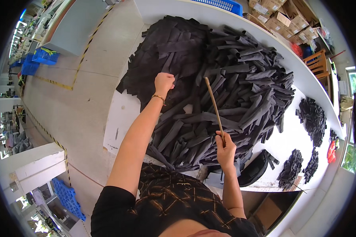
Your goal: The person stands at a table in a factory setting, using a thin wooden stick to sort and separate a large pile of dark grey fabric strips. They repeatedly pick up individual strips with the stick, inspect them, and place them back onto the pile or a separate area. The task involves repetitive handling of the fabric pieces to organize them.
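Note:
A thin wooden stick (pixel 214 103) is held near its lower end in my right hand (pixel 226 151), its far tip over the dark fabric pieces. My left hand (pixel 165 82) is closed at the near part of the flatter pile of black fabric pieces (pixel 175 44); a narrow dark strip runs up from it, but whether the fingers grip it is hidden. To the right lies a large heap of rolled or folded black fabric pieces (pixel 255 97). Both piles rest on a white table (pixel 121 118).
Smaller heaps of black pieces (pixel 313 121) and a curved black item with a strap (pixel 255 170) lie on the table's right. A white partition (pixel 273 38) runs along the far side, with cardboard boxes (pixel 284 20) and a wooden chair (pixel 316 63) beyond.

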Demonstrator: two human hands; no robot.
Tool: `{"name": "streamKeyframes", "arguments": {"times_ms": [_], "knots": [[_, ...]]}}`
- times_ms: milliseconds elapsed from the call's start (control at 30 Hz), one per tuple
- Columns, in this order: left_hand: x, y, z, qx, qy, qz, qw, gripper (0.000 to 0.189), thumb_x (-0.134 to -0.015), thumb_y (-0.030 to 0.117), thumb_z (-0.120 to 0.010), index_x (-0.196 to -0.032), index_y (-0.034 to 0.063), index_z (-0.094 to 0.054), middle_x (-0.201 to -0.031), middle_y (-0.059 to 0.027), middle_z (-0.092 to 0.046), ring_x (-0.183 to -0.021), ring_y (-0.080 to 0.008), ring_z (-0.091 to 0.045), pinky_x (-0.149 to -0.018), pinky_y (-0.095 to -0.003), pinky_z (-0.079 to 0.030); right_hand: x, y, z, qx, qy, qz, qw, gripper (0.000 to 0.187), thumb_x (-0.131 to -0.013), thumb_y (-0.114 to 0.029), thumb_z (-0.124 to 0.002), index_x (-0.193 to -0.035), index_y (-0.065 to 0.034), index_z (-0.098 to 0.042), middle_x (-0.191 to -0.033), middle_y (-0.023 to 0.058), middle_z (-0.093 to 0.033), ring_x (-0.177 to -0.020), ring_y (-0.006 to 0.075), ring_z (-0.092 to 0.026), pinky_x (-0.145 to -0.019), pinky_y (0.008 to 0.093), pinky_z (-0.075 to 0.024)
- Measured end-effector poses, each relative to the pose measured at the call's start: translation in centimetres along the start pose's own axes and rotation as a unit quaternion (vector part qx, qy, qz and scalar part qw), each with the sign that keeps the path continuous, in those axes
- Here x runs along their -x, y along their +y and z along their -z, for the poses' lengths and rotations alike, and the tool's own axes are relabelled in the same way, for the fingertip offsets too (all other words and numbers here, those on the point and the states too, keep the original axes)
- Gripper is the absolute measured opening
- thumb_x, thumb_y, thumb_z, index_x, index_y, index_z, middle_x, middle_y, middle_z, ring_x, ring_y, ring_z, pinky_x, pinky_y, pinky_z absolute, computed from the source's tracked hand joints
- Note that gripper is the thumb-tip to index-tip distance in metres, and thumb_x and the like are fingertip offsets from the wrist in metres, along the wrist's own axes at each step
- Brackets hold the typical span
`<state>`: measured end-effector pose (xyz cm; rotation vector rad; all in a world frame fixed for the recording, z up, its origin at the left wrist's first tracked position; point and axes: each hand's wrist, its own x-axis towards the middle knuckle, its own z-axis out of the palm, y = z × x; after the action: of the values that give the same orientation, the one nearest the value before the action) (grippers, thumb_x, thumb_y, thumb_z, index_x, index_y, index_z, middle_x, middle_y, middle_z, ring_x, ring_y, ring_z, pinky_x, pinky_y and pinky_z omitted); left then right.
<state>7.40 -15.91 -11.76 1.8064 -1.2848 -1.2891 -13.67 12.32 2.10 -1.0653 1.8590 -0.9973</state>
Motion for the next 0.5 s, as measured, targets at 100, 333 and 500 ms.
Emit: {"name": "streamKeyframes", "arguments": {"times_ms": [100,333,500], "knots": [[2.3,-0.2,1.3,0.226,-0.095,0.139,0.96,0.019,-0.076,0.0,-0.067,-0.094,-0.0023,-0.07,-0.078,-0.0128,-0.069,-0.07,-0.0207,-0.068,-0.067,-0.0295,-0.057,1.6,0.1,-0.3,0.001,-0.029,0.005,1.0,0.018,-0.093,-0.01,-0.059,-0.107,0.0016,-0.062,-0.062,-0.0002,-0.044,-0.057,0.0059,-0.036,-0.051,0.0226,-0.0331],[9.1,-0.8,2.6,0.452,-0.131,0.261,0.843,0.027,-0.08,-0.001,-0.071,-0.107,0.0028,-0.065,-0.091,-0.0085,-0.068,-0.072,-0.0188,-0.065,-0.069,-0.029,-0.058,5.7,1.2,0.2,0.109,-0.047,0.076,0.99,0.019,-0.094,-0.016,-0.055,-0.106,-0.002,-0.06,-0.07,0.0196,-0.06,-0.062,0.0335,-0.061,-0.057,0.0378,-0.0469],[13.1,0.3,3.1,0.478,-0.126,0.237,0.836,0.028,-0.081,0.001,-0.072,-0.107,0.0073,-0.064,-0.089,-0.0046,-0.067,-0.069,-0.016,-0.063,-0.068,-0.0286,-0.057,7.8,1.7,0.3,0.119,-0.042,0.113,0.986,0.017,-0.094,-0.016,-0.055,-0.103,-0.0026,-0.061,-0.072,0.0213,-0.061,-0.066,0.0376,-0.062,-0.058,0.041,-0.0472]]}}
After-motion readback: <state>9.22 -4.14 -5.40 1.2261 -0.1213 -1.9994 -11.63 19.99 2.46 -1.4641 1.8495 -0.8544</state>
